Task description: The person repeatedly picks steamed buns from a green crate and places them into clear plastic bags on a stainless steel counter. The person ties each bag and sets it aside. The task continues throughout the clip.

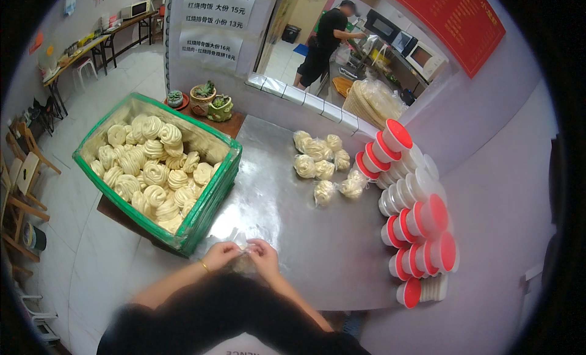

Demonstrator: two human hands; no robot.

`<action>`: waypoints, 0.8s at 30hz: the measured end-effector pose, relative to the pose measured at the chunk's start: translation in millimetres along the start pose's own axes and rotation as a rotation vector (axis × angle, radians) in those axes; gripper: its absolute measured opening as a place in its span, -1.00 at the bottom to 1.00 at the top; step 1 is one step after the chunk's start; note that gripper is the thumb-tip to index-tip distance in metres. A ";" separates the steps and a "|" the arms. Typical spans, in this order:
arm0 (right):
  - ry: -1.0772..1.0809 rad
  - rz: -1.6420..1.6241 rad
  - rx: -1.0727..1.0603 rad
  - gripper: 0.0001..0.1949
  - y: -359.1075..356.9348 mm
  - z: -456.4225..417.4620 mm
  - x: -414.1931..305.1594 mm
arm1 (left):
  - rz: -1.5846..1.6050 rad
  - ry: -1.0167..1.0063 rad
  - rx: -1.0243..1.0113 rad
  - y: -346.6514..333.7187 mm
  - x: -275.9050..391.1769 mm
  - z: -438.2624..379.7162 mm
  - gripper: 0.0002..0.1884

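Note:
My left hand (221,255) and my right hand (264,258) meet at the near edge of the metal table (316,263). The fingers of both pinch the top of a clear plastic bag (243,265), which seems to hold a pale bun partly hidden below them. To the left, a green-rimmed crate (185,236) holds a heap of pale twisted dough buns (155,174). Farther back on the table lie several bagged buns (324,169), grouped near the wall, one (324,193) a little nearer to me.
Stacked tubs with red lids (435,213) and white containers (412,185) line the table's right side. Potted succulents (203,98) stand behind the crate. Beyond the wall opening, a person in black (327,34) stands at a counter. Wooden chairs (28,172) are at far left.

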State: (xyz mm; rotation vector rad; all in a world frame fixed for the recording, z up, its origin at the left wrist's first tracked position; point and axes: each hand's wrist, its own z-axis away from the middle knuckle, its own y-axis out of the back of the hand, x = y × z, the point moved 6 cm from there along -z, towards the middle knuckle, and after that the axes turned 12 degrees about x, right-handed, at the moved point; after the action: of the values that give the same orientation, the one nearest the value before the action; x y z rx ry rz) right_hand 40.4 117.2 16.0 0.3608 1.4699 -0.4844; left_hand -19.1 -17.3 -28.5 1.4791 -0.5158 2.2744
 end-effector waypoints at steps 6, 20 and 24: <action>-0.288 0.398 -0.370 -0.84 22.9 38.7 42.1 | 1.265 0.786 0.114 14.8 -56.9 -8.7 -0.81; 0.265 0.502 -0.133 -0.55 -9.1 0.3 -12.5 | -0.072 -0.203 -0.077 -15.8 33.8 25.4 -0.71; 0.259 0.342 -0.167 -0.77 -17.1 -9.6 -14.9 | -0.081 -0.220 0.001 -15.2 27.9 12.9 -0.80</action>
State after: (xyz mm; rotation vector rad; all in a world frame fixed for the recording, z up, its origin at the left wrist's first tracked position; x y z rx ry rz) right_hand 22.8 108.9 31.1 0.5448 1.6446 -0.0397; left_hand -11.9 -7.5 3.6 1.7295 -0.5073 2.0629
